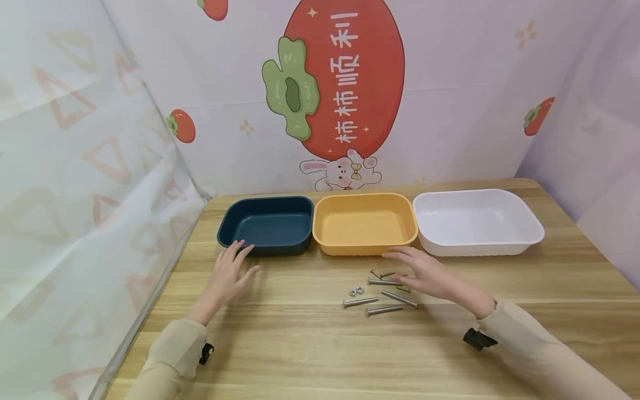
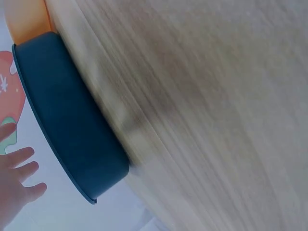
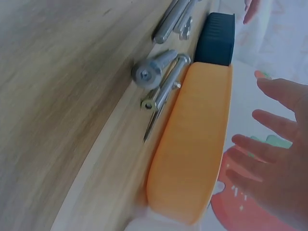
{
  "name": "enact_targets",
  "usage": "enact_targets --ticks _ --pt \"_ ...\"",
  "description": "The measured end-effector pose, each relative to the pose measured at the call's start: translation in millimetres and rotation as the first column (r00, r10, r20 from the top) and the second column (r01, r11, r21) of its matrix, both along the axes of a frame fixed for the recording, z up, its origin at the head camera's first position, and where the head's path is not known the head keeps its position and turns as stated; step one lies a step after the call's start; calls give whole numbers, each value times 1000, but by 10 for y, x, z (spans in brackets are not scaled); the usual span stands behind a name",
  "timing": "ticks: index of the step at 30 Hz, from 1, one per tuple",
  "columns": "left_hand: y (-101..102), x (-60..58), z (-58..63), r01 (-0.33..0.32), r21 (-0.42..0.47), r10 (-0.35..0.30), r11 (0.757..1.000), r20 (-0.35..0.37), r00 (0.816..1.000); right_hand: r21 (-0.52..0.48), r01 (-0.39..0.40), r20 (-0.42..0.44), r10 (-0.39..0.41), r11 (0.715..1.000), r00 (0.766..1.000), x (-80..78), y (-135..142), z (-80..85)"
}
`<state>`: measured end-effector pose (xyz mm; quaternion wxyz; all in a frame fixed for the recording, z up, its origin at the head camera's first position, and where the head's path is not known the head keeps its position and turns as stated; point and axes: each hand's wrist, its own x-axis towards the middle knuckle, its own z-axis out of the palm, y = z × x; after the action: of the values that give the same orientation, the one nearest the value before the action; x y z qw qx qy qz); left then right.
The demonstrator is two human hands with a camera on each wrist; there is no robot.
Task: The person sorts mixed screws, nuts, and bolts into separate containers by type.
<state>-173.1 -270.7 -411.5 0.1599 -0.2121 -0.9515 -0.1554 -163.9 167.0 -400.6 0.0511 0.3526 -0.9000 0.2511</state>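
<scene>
My left hand point(image 1: 226, 280) hovers at the near left edge of the dark teal tray point(image 1: 270, 250), fingers spread and holding nothing. In the left wrist view the same hand point(image 2: 17, 178) shows spread fingertips beside that tray. My right hand point(image 1: 427, 273) is over the right end of the hardware group, just before the yellow tray point(image 1: 367, 250), with fingers extended and nothing held. Beneath and beside it lie several long silver bolts point(image 1: 384, 310), two hex nuts point(image 1: 356, 291) and several small screws point(image 1: 375, 274). The right hand partly overlaps a bolt point(image 1: 382, 281) in the head view.
A white tray point(image 1: 480, 249) stands to the right of the yellow one, the three in a row along the back of the wooden table point(image 1: 300, 355). Behind them hangs a printed cloth backdrop point(image 1: 230, 72); a white sheet point(image 1: 75, 211) runs along the left side.
</scene>
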Motion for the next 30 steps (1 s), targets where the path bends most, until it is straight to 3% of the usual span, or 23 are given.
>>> enact_targets --ticks 11,18,24,30 --pt "-123 -61 -8 -39 73 38 997 15 999 -11 -120 132 120 993 984 -118 -243 -72" --pt "-201 -91 -33 -54 135 53 989 8 999 -61 -196 263 206 979 943 -196 -363 -111" --pt "-256 -149 -38 -52 168 52 984 4 999 -47 -267 247 270 963 931 -270 -438 -186" --pt "-272 -218 -53 -48 204 42 978 32 999 -46 -281 281 282 959 917 -301 -495 -215"
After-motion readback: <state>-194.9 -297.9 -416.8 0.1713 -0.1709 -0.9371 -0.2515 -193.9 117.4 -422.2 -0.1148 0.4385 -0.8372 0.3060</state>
